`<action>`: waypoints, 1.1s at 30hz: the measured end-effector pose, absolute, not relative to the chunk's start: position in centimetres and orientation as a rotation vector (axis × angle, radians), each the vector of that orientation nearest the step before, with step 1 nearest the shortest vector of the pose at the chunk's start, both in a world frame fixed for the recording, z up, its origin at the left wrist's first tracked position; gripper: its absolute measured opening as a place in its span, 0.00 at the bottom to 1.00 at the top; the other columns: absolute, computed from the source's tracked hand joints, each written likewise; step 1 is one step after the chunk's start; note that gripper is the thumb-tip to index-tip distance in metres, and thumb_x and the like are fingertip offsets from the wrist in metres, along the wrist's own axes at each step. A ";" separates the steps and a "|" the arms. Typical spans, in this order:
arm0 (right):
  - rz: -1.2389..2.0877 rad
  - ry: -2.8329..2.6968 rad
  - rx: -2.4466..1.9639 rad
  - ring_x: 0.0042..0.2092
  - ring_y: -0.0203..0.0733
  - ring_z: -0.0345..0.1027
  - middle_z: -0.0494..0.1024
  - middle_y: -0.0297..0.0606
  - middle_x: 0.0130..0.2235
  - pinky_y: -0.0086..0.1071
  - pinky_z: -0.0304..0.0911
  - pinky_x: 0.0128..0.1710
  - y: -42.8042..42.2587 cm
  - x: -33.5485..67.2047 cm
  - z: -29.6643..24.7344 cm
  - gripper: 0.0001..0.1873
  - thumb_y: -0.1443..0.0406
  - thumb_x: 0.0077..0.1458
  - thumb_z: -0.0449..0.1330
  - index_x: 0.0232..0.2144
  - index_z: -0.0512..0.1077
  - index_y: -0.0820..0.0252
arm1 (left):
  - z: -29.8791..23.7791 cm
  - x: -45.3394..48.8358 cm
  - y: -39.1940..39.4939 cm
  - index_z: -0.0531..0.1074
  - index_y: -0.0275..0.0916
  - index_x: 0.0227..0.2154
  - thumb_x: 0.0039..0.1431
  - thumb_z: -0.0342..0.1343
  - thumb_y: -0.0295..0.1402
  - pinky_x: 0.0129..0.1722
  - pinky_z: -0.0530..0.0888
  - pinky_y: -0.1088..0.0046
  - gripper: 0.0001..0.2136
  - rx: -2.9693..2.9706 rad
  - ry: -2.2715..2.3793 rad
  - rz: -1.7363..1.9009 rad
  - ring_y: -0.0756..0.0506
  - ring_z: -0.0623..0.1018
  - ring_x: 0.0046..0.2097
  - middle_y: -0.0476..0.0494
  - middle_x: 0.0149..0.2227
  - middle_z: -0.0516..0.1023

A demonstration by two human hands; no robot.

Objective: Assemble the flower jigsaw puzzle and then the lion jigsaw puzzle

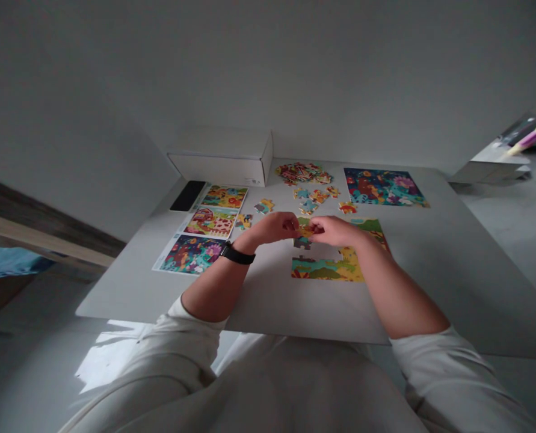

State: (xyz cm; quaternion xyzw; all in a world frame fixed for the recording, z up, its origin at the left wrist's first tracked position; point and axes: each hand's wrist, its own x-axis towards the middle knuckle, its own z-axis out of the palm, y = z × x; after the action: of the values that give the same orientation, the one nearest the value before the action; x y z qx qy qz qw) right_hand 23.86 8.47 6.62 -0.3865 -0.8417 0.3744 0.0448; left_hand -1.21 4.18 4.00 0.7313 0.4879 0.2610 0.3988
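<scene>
My left hand (274, 227) and my right hand (335, 231) meet over the white table (430, 264), both pinched on a small orange-yellow puzzle piece (304, 229). Just below them lies a partly built puzzle (326, 269) with green and yellow colours. Several loose pieces (315, 197) are scattered beyond my hands, and a pile of pieces (301, 173) sits farther back. A black watch (237, 254) is on my left wrist.
A finished colourful puzzle (382, 187) lies at the back right. A sheet with three reference pictures (207, 228) is at the left, a black phone (187, 196) beside it. A white box (225, 157) stands against the wall.
</scene>
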 end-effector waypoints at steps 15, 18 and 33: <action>0.744 -2.909 -1.266 0.48 0.51 0.81 0.87 0.45 0.49 0.35 0.67 0.42 7.0 22.3 6.1 0.14 0.62 0.59 0.70 0.48 0.82 0.54 | 3.4 -1.1 3.6 0.80 0.40 0.37 0.56 0.67 0.42 0.37 0.70 0.74 0.12 2.010 1.363 0.340 0.48 0.80 0.35 0.49 0.33 0.84; 0.673 -2.923 -1.300 0.49 0.52 0.81 0.87 0.46 0.50 0.36 0.67 0.43 6.6 22.1 6.5 0.14 0.62 0.60 0.69 0.49 0.82 0.54 | 3.4 -1.1 3.5 0.81 0.40 0.37 0.56 0.67 0.42 0.37 0.69 0.74 0.12 2.034 1.394 0.323 0.48 0.80 0.36 0.49 0.34 0.85; 0.561 -2.933 -1.391 0.49 0.54 0.80 0.86 0.47 0.48 0.36 0.66 0.42 6.0 21.7 6.7 0.15 0.61 0.58 0.72 0.47 0.80 0.55 | 3.7 -0.7 3.0 0.82 0.41 0.41 0.57 0.69 0.39 0.36 0.69 0.74 0.11 2.171 1.564 0.327 0.46 0.80 0.37 0.47 0.38 0.85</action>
State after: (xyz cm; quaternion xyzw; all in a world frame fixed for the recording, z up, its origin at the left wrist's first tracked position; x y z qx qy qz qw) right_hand 21.69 6.00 6.67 -0.4210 -0.8878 0.1699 -0.0761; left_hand -0.73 3.04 3.72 0.7855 0.5657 0.1184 0.2212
